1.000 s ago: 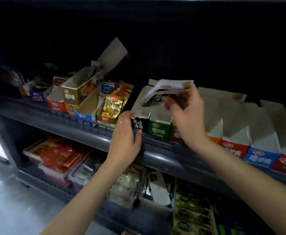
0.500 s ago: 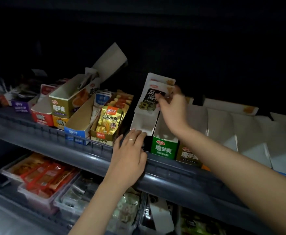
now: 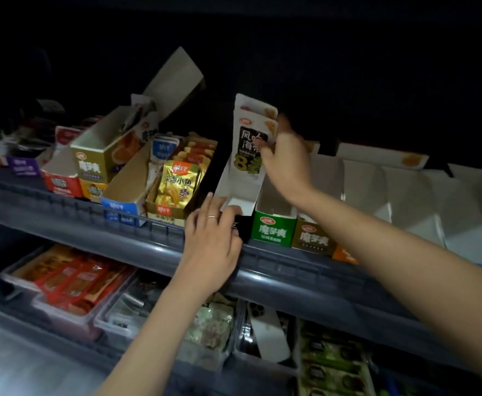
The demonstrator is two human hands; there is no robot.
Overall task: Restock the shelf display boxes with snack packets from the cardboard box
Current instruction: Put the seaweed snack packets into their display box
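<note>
Lid flap [image 3: 248, 150] now upright, was level; right hand [image 3: 288, 164] pinches it. Left hand [image 3: 211, 241] grips black box [image 3: 245, 228] front at shelf [image 3: 291, 281] front edge.

I read the open display box [image 3: 240, 192] as matt white card inside, with printed card outside. Left of it, the gold packets [image 3: 177, 185] look like glossy foil. Below it, the grey shelf edge [image 3: 305, 277] is smooth and dully shiny, and the trays [image 3: 20, 285] are clear plastic.
</note>
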